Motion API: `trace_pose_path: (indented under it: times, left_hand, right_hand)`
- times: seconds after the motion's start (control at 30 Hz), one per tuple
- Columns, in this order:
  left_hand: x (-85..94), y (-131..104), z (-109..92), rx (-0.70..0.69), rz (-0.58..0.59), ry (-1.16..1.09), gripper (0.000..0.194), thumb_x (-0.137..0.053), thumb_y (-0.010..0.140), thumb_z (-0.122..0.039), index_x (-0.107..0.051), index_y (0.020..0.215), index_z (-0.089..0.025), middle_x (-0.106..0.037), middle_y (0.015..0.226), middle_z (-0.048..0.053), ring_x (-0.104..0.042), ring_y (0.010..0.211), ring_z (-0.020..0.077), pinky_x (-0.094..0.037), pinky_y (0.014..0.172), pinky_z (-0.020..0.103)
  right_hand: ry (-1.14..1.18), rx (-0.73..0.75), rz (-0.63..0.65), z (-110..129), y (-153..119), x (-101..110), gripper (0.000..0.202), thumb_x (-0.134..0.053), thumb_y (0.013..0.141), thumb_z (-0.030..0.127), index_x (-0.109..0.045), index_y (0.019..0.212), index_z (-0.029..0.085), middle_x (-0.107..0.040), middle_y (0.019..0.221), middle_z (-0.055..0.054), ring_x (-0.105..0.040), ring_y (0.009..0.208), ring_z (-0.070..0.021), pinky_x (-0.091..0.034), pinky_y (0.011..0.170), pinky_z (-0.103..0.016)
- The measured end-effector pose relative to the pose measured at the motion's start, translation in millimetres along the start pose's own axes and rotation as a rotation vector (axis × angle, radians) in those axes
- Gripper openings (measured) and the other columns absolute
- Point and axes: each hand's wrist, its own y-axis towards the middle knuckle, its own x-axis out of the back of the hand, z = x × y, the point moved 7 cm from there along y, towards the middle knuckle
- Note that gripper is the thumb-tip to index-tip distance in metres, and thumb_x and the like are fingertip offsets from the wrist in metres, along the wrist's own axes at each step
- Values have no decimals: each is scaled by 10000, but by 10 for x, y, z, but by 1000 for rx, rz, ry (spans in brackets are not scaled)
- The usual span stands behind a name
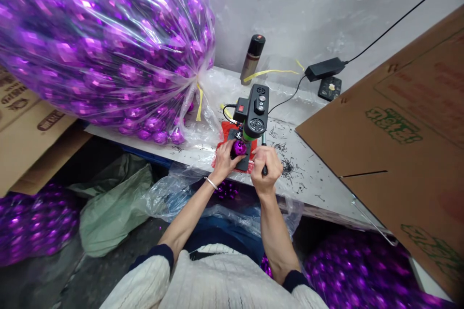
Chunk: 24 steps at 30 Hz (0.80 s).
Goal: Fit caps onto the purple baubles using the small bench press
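A shiny purple ball [239,147] sits on the base of a small black bench machine [256,111], under its head. My left hand [225,159] grips the ball from the left, with the thumb in front of it. On the right side of the machine, my right hand [267,166] is wrapped round a lever handle [264,170], whose black end shows below the fist. Red material [228,131] lies beneath the machine's base.
A big clear bag of purple balls [137,58] fills the upper left. Behind the machine stand a bottle [253,59] and a power adapter [325,69]. Black scraps [288,166] litter the worktable [308,188]. A large cardboard box [398,130] is on the right.
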Motion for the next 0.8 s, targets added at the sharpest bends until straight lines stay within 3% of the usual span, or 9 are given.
trace_pose_path:
  times: [0.37,0.8]
  left_hand:
    - [-18,-24,21,-15,76,-56,615,-725,866,-397,-516,1412,-206,-634,1361,151,-612,1246,298,-452,1073,476]
    - [-22,-42,40,-16,55,-76,613,-724,865,-439,-527,1396,-203,-641,1347,159,-618,1242,301,-463,1066,479]
  right_hand:
    - [11,-12,-29,-66,-158,-41,232,-439,939,121,-567,772,217,-628,724,-16,-640,726,-155,-495,680,-302]
    - [17,40,-100,-176,-354,-114,221,-413,954,164,-526,772,220,-622,771,-15,-614,694,-135,-493,639,-290]
